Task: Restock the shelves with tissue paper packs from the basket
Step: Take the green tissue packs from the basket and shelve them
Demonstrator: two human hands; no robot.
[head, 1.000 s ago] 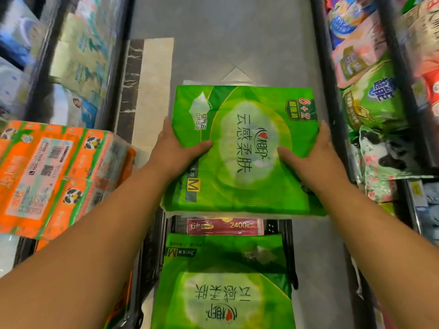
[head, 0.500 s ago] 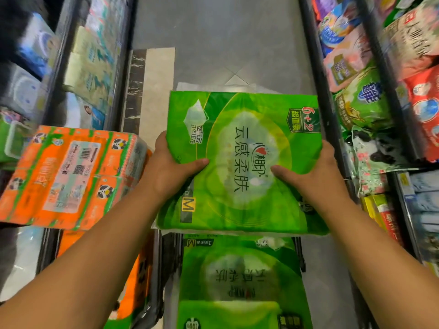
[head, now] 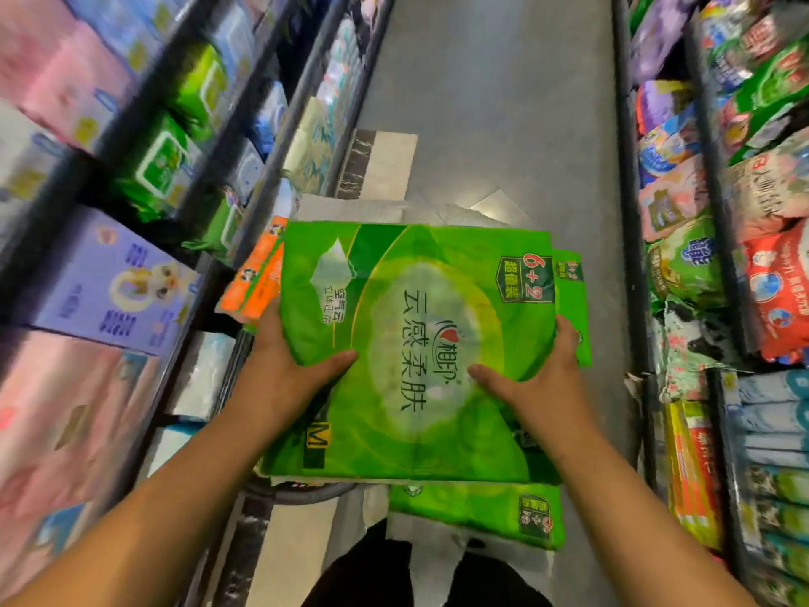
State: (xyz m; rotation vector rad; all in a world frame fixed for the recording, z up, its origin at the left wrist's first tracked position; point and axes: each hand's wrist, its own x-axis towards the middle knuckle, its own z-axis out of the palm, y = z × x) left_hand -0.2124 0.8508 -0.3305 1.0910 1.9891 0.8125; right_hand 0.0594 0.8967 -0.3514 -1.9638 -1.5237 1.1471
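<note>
Blurred stock on the left-hand shelving (head: 280,124): pink and green packs, a purple cardboard box (head: 109,286) low down. More of this rack shows than a second ago, so your head has swung up and left. The orange tissue pack (head: 254,278), big beside your forearm before, now peeks from behind the load. Your left hand (head: 284,378) grips the left edge of the flat green plastic-wrapped tissue pack (head: 420,343), thumb across its top face, fingers tucked beneath, unseen. The pack is level over the aisle, lifted clear of the basket (head: 302,492), of which only a dark rim shows. Your right hand (head: 543,387) mirrors that grip. A second green pack (head: 481,514) waits below. The right-hand shelving (head: 630,212) holds bagged goods. Judgement: the carry is under way, no slot reached yet.
</note>
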